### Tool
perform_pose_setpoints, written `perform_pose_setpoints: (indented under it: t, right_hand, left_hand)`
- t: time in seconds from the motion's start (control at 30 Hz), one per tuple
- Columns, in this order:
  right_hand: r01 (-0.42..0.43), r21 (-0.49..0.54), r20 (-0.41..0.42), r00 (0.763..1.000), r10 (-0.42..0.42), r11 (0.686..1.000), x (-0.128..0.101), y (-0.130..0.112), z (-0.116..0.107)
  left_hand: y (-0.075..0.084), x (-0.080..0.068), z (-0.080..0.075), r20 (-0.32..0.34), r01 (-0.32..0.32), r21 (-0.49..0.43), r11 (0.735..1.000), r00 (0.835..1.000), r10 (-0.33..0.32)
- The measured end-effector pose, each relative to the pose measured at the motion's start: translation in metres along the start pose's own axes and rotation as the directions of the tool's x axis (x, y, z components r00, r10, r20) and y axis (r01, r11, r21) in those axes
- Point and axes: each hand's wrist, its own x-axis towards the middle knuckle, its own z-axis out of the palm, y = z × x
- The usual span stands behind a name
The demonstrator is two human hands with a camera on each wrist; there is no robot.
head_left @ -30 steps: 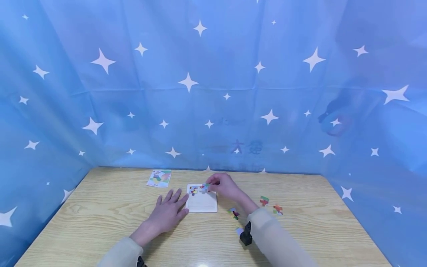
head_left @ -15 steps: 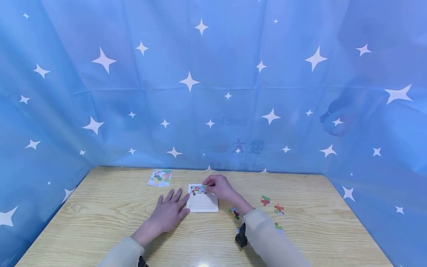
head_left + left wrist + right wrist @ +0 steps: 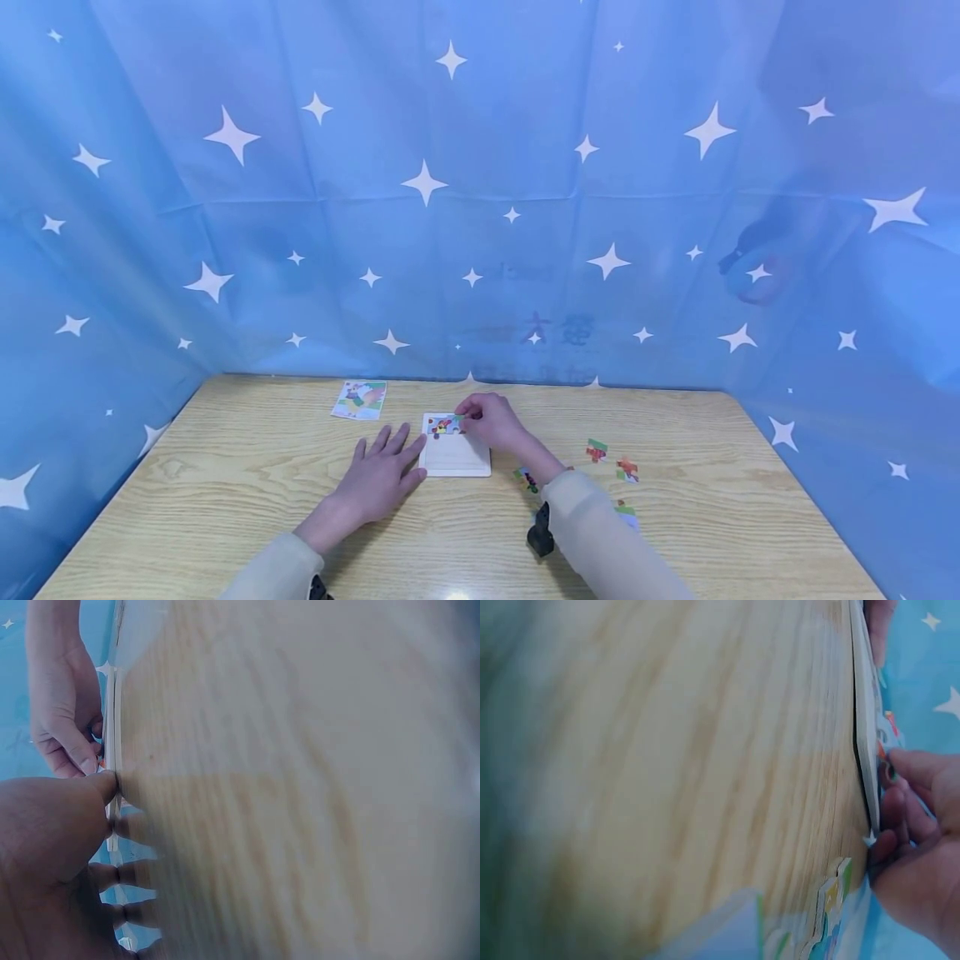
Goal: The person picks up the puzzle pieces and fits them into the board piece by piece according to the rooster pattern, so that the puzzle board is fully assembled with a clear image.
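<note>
Pale wood-grain tabletop (image 3: 225, 492) fills the head view, backed by a blue star-printed curtain (image 3: 480, 183). At its centre lies a white square puzzle tray (image 3: 454, 458) with a few colourful placed pieces (image 3: 442, 425) along its far edge. The left hand (image 3: 381, 477) lies flat, fingers straight and spread, at the tray's 9 o'clock, fingertips touching its edge and holding nothing. The right hand (image 3: 491, 423), at the tray's 1 o'clock, curls its fingers and pinches a small colourful puzzle piece (image 3: 459, 423) onto the top row. A printed picture card (image 3: 360, 399) lies at 11 o'clock, well apart. Loose puzzle pieces (image 3: 611, 461) are scattered at 3 o'clock, one more (image 3: 527, 478) just beside the right wrist.

From the left wrist, blurred: the left hand (image 3: 52, 855) has its fingertips against the tray's thin edge (image 3: 112, 712), with the right hand (image 3: 64, 697) beyond it.

From the right wrist, also blurred: the right hand (image 3: 915, 847) bends its fingers over the tray's edge (image 3: 864, 735), colourful pieces just under them.
</note>
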Motion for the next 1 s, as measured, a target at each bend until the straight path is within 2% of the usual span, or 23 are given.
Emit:
perform_pose_setpoints:
  t: [0.3,0.7,1.0]
  right_hand:
    - [-0.011,-0.037,-0.007,1.0,0.01,0.999,0.0,0.0007,0.0046]
    - [0.014,-0.102,-0.022,1.0,-0.017,0.995,-0.0013,-0.0028,0.0064]
    - [0.014,-0.11,-0.031,0.999,-0.018,0.994,-0.001,-0.0021,0.0067]
  left_hand:
    - [0.0053,-0.0036,-0.0049,0.014,0.018,-0.005,1.0,1.0,-0.018]
    - [-0.0026,-0.0019,0.0022,-0.023,-0.02,-0.001,1.0,1.0,0.02]
    - [-0.0033,-0.0006,0.004,-0.02,-0.001,0.008,1.0,1.0,0.001]
